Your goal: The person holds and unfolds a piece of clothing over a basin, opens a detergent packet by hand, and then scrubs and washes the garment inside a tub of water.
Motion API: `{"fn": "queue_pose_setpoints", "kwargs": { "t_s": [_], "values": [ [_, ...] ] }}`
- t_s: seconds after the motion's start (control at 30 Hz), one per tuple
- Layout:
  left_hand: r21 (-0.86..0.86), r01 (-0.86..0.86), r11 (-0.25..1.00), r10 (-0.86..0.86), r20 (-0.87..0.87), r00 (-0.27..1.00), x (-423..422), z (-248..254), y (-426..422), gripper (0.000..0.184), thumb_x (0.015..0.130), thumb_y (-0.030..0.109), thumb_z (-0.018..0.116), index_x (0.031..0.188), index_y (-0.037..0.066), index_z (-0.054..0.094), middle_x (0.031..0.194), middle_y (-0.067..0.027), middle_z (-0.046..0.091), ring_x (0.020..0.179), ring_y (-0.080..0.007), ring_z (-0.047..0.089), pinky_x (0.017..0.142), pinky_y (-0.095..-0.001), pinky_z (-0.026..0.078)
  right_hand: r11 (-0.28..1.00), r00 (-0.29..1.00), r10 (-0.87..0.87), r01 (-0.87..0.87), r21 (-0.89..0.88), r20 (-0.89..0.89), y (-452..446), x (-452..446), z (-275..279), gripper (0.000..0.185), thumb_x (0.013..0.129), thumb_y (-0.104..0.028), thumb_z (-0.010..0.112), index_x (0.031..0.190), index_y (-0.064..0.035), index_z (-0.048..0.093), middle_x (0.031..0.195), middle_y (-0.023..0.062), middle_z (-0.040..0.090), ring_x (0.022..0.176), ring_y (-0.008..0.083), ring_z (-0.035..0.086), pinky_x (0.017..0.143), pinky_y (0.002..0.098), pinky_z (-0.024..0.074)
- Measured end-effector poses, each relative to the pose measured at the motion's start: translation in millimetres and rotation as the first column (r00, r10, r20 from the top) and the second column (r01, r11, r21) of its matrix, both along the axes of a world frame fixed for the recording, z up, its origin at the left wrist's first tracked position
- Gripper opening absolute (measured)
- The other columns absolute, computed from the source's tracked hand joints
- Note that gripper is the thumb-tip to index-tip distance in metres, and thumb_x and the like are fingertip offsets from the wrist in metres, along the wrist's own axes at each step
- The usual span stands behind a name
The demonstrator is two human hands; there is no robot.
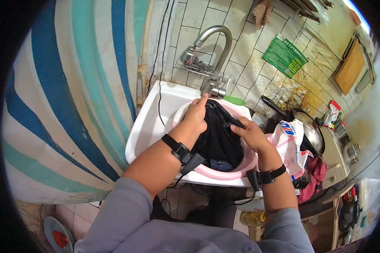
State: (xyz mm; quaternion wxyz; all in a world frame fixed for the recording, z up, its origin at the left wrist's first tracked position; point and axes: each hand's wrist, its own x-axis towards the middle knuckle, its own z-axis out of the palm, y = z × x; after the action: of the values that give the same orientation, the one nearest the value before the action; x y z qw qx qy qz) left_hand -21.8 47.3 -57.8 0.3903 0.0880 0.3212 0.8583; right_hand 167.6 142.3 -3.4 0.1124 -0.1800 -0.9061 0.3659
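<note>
A black garment (217, 137) lies bunched in a pink basin (217, 173), which sits in the white sink (144, 120). My left hand (195, 115) is closed on the garment's upper left part, thumb pointing up toward the tap; its fingertips are mostly hidden. On the other side, my right hand (252, 134) pinches the garment's upper right edge between thumb and fingers, and the cloth stretches between both hands. A dark blue cloth (221, 165) shows low in the basin. Above the basin curves a metal faucet (228, 40).
A striped curtain (63, 97) hangs close on the left. To the right stand a white-and-pink plastic bag (289, 141), a wok (313, 133) and a dark red cloth (313, 175). Behind the basin lies a green brush-like item (234, 100). A black cable (159, 101) hangs into the sink.
</note>
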Motion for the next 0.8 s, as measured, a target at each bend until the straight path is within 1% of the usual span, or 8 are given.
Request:
{"fn": "queue_pose_setpoints", "kwargs": {
  "t_s": [0.1,0.2,0.33,0.4,0.5,0.6,0.73,0.8],
  "values": [
    [-0.117,-0.036,0.993,0.033,-0.027,0.999,7.3,3.6,2.5,0.031,0.093,0.030,0.059,0.114,0.007,0.055,0.108,-0.0119,0.062,0.099,-0.0265,0.061,0.088,-0.0441,0.049,0.901,0.932,-0.057,-0.107,-0.421,-0.359,-8.9,-22.4,1.4,0.026,0.093,-0.021,0.059,0.108,0.0010,0.060,0.091,0.0053,0.064,0.079,0.0143,0.058,0.072,0.0291,0.0464],
    [-0.303,0.157,0.940,-0.185,-0.065,0.981,14.6,5.4,0.0,0.043,0.097,0.043,0.045,0.125,0.010,0.053,0.119,-0.0108,0.060,0.104,-0.0248,0.060,0.091,-0.0429,0.047,0.779,0.852,-0.295,-0.047,-0.626,-0.432,-13.2,-51.8,1.2,0.026,0.093,-0.021,0.058,0.108,0.0002,0.058,0.088,0.0055,0.063,0.075,0.0136,0.057,0.068,0.0293,0.0467],
    [-0.319,0.331,0.888,-0.419,-0.267,0.868,39.6,25.8,-20.0,0.043,0.099,0.039,0.038,0.127,0.009,0.052,0.114,-0.0101,0.062,0.098,-0.0229,0.062,0.088,-0.0418,0.048,0.768,0.779,-0.403,0.002,-0.640,-0.481,-3.8,-73.4,-14.9,0.020,0.094,-0.018,0.056,0.105,-0.0012,0.057,0.086,0.0069,0.062,0.070,0.0132,0.056,0.065,0.0294,0.0468],
    [-0.319,0.208,0.925,-0.314,-0.331,0.890,34.7,9.4,-3.0,0.037,0.100,0.033,0.036,0.119,0.008,0.055,0.103,-0.0092,0.064,0.091,-0.0205,0.063,0.082,-0.0384,0.051,0.758,0.792,-0.416,0.030,-0.652,-0.447,-4.2,-76.2,-20.4,0.021,0.092,-0.020,0.059,0.104,-0.0030,0.057,0.088,0.0087,0.063,0.074,0.0170,0.058,0.070,0.0317,0.0482],
    [-0.130,0.045,0.991,-0.070,-0.196,0.978,29.0,3.8,0.9,0.034,0.101,0.033,0.037,0.108,0.007,0.056,0.094,-0.0086,0.062,0.084,-0.0183,0.062,0.075,-0.0350,0.052,0.996,0.838,0.032,0.017,0.086,-0.544,-22.2,-76.0,-31.7,0.030,0.087,-0.024,0.065,0.107,-0.0044,0.055,0.091,0.0183,0.064,0.083,0.0316,0.064,0.078,0.0381,0.0493],
    [-0.122,-0.014,0.992,-0.008,-0.182,0.983,36.6,7.5,-3.9,0.037,0.101,0.039,0.037,0.111,0.007,0.054,0.097,-0.0087,0.062,0.082,-0.0184,0.062,0.071,-0.0369,0.053,0.992,0.918,-0.047,0.090,0.092,-0.394,-33.7,-73.8,-23.6,0.028,0.085,-0.022,0.065,0.103,-0.0026,0.058,0.088,0.0253,0.064,0.089,0.0423,0.062,0.077,0.0407,0.0487],
    [-0.104,0.201,0.974,-0.205,-0.025,0.979,44.6,7.3,-1.1,0.041,0.102,0.037,0.033,0.118,0.004,0.051,0.102,-0.0106,0.059,0.090,-0.0193,0.059,0.078,-0.0344,0.052,0.965,0.935,-0.233,0.256,0.054,-0.268,11.9,-85.9,-39.2,0.022,0.087,-0.017,0.059,0.097,0.0021,0.057,0.089,0.0272,0.063,0.088,0.0440,0.061,0.075,0.0460,0.0472],
    [-0.180,0.164,0.970,-0.193,-0.159,0.968,41.4,4.1,2.7,0.042,0.102,0.038,0.033,0.119,0.004,0.051,0.104,-0.0112,0.059,0.090,-0.0203,0.059,0.078,-0.0347,0.052,0.953,0.911,-0.232,0.283,0.106,-0.341,14.0,-88.8,-54.1,0.022,0.088,-0.017,0.059,0.097,0.0034,0.057,0.088,0.0256,0.063,0.085,0.0350,0.063,0.075,0.0394,0.0473]
  ]
}}
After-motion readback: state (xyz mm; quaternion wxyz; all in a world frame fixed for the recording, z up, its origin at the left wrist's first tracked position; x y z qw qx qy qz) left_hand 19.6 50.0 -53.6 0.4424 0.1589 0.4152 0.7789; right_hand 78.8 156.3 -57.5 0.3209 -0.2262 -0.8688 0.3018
